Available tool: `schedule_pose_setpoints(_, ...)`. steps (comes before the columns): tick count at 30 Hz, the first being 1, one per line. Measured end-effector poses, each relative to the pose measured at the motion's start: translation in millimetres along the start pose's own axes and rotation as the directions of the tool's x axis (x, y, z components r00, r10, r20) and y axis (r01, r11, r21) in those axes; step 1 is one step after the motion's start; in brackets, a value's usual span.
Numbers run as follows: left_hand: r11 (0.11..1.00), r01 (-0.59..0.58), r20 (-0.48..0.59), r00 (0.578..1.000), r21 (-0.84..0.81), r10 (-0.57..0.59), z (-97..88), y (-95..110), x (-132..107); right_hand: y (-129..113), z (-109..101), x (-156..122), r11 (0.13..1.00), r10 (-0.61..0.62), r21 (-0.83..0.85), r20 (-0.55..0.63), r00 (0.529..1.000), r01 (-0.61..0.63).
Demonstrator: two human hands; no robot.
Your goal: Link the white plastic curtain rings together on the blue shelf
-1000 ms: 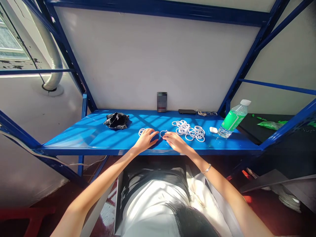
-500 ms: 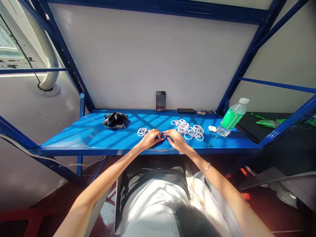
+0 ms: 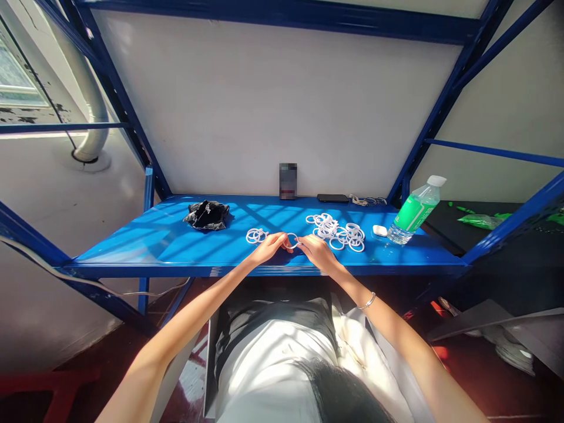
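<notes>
Between my two hands is a thin white ring (image 3: 292, 235), held just above the front part of the blue table (image 3: 154, 249). My left hand (image 3: 271, 247) pinches its left side, and my right hand (image 3: 316, 249) pinches its right side with the fingertips. Left of my left hand lies a small group of white rings (image 3: 256, 235). A larger loose heap of white rings (image 3: 328, 226) spreads out just beyond and to the right of my right hand.
A crumpled black plastic bag (image 3: 207, 215) sits at the left. Along the back are an upright phone (image 3: 288, 181), a flat black phone (image 3: 332, 198) and a coiled cable (image 3: 363, 200). At right stand a white case (image 3: 379, 230) and a green-labelled bottle (image 3: 416, 210). Blue posts frame both sides.
The ring between my hands has turned, so its round opening now shows more clearly. My hands have shifted slightly; the ring groups stay where they were.
</notes>
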State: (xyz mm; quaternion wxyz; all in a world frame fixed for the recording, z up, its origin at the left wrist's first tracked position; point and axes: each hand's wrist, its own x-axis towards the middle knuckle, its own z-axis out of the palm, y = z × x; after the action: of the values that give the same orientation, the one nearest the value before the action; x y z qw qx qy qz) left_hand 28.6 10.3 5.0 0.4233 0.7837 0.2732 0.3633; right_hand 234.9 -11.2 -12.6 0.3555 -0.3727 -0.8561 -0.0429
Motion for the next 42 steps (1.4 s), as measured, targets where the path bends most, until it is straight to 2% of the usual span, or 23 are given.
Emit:
schedule_pose_setpoints(5,0.999,0.019,0.012,1.0,-0.033,-0.018,1.8,0.4,-3.3,0.9,0.6,-0.2,0.996,0.024,-0.085,0.005,1.0,-0.024)
schedule_pose_setpoints(9,0.997,-0.01,0.03,1.0,0.08,0.008,3.3,3.5,-6.8,1.0,0.3,-0.4,0.995,0.025,-0.099,0.018,1.0,-0.023)
schedule_pose_setpoints(17,0.972,-0.068,-0.075,0.993,0.225,0.087,5.6,2.5,-6.9,1.8,2.2,-0.7,0.991,0.007,-0.131,-0.001,1.0,-0.008)
schedule_pose_setpoints(21,0.963,-0.046,-0.092,0.993,0.264,0.073,6.4,2.9,-8.7,0.9,0.1,-0.5,0.992,-0.001,-0.128,0.01,1.0,0.002)
schedule_pose_setpoints(26,0.946,-0.031,-0.062,0.997,0.322,0.053,8.2,4.1,-10.7,-0.5,-3.7,-1.2,0.992,-0.015,-0.123,0.038,0.999,0.019)
schedule_pose_setpoints(39,0.919,-0.021,-0.064,0.997,0.394,0.05,10.8,4.8,-12.6,-0.5,-4.9,-2.1,0.995,-0.037,-0.091,0.025,0.999,0.039)
schedule_pose_setpoints(42,0.899,-0.011,-0.062,0.997,0.437,0.042,6.3,6.3,-10.8,-2.5,-6.7,-0.5,0.997,-0.016,-0.072,0.021,1.0,0.017)
